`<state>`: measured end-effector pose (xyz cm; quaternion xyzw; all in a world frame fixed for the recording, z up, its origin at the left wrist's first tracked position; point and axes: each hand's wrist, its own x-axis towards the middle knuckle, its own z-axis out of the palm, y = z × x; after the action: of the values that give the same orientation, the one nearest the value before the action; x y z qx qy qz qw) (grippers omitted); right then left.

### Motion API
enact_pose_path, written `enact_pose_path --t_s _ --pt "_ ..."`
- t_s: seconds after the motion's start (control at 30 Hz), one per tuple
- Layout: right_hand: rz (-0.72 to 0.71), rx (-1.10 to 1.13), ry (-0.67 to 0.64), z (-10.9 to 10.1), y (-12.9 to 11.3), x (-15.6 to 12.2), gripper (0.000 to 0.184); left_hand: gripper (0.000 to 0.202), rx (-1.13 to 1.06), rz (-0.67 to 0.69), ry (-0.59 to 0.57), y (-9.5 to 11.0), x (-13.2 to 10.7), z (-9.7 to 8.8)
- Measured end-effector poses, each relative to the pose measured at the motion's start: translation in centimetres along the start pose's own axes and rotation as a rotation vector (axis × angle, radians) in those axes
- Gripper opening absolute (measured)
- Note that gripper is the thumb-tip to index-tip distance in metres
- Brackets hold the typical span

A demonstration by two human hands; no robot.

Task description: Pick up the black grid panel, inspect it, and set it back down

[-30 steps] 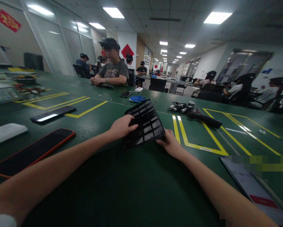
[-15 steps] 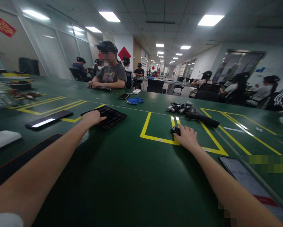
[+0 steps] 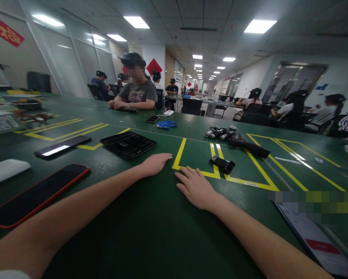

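Near black tray (image 3: pixel 129 145), two bare hands (image 3: pixel 154 164) (image 3: pixel 197 190)

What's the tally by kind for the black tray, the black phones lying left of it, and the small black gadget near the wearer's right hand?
Tray: 1
Phones: 2
Gadget: 1
Total: 4

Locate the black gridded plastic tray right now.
Head view, left of centre: the black gridded plastic tray lies on the green table, right of the dark flat rectangular device and beyond the bare left hand.
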<state>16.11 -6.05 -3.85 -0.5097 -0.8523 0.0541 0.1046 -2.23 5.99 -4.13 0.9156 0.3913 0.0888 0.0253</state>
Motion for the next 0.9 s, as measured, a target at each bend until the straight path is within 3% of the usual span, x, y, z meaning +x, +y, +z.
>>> enact_pose_path --t_s 0.07,0.17,0.27,0.37,0.47,0.57,0.7,0.8,0.9 --pt "0.014 -0.013 0.035 -0.6 0.7 0.0 0.050 0.041 0.023 0.026 0.076 0.3 -0.5 -0.4" --pt "0.117 -0.158 0.199 -1.9 3.2 0.1 0.047 0.038 0.033 0.155 0.184 2.2 -1.9 -0.9" --pt "0.349 -0.369 0.338 -2.4 6.6 -0.3 0.046 0.032 -0.013 0.392 0.103 5.1 -3.7 -1.0" --pt "0.550 -0.379 0.276 -2.0 9.3 -0.8 0.043 0.029 -0.041 0.480 0.079 6.8 -4.6 -0.9" --pt "0.619 -0.306 0.214 -1.4 10.2 -1.0 0.041 0.029 -0.002 0.357 0.170 6.4 -3.8 -1.1" --pt "0.624 -0.310 0.219 -1.3 10.0 -0.9 0.041 0.031 0.151 0.109 0.236 4.5 -1.9 -1.4" --pt "0.626 -0.309 0.220 -1.4 9.9 -0.7 0.043 0.031 0.230 -0.258 0.113 1.9 0.2 -1.4" --pt "0.639 -0.305 0.206 -1.4 10.0 -0.6 0.043 0.021 0.157 -0.256 0.028 0.8 0.6 -1.1" --pt "0.645 -0.291 0.184 -1.4 10.1 -0.6 0.044 0.015 -0.102 -0.298 0.105 -0.4 0.9 -1.9"
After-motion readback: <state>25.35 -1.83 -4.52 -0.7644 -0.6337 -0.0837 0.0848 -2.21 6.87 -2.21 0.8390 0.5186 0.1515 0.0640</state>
